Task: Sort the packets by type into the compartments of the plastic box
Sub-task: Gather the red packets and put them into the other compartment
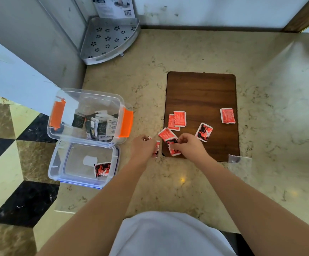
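Marble worktop (187,182), wooden board (201,93) carrying red packets (180,118); left hand (144,147) clutches packet (157,149), right hand (190,145) pinches another (173,145) at board's near edge; packets look light, floppy, slick, so grip by edge; plastic box (87,115) at left

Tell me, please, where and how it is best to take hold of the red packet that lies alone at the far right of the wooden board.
The lone red packet lies flat on the wooden board, apart from the others. Probably best to come from above and pinch one long edge, sliding a fingertip under the thin white seam, since nothing crowds it and its flat face offers no other purchase.
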